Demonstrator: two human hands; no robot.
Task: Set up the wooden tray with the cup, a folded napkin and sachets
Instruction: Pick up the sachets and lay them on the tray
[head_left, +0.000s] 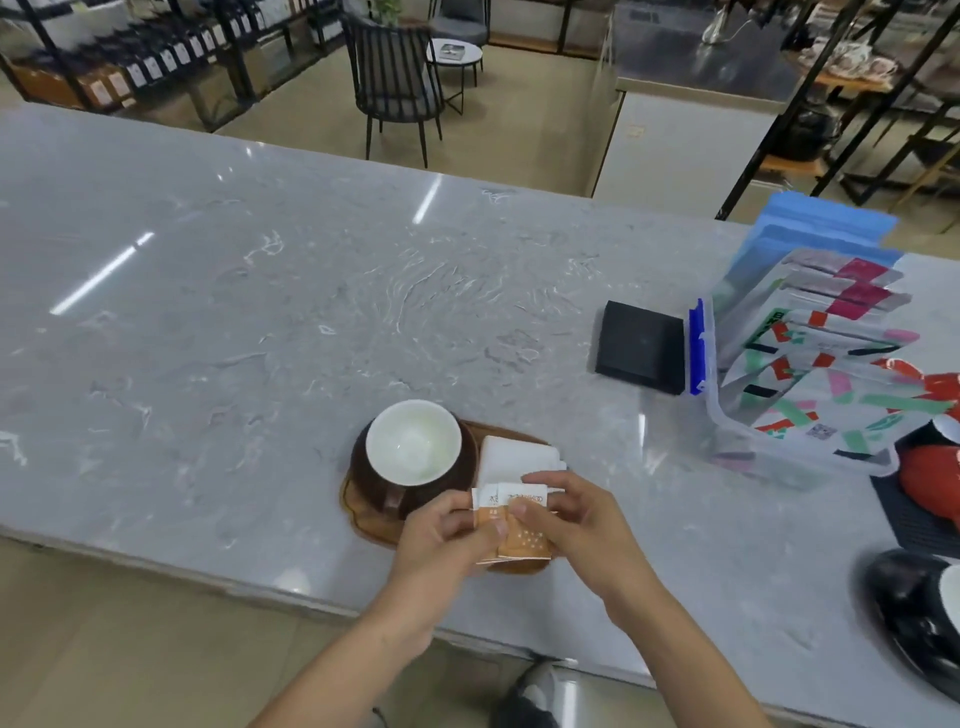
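A wooden tray (371, 525) lies near the front edge of the grey marble counter. A dark cup (413, 449) with a white inside stands on the tray's left half, its handle turned toward me. To its right on the tray lies a folded white napkin (511, 457). Both hands hold a small stack of orange-and-white sachets (522, 525) over the tray's near right part, just in front of the napkin. My left hand (447, 540) grips their left edge and my right hand (576, 525) their right edge. Whether the sachets touch the tray is hidden.
A black box (641, 347) lies at the right. Beside it stands a clear bin with a blue clip (698, 345) holding several printed pouches (826, 374). Dark cups (914, 618) and a red item (930, 483) on a black mat sit at the far right.
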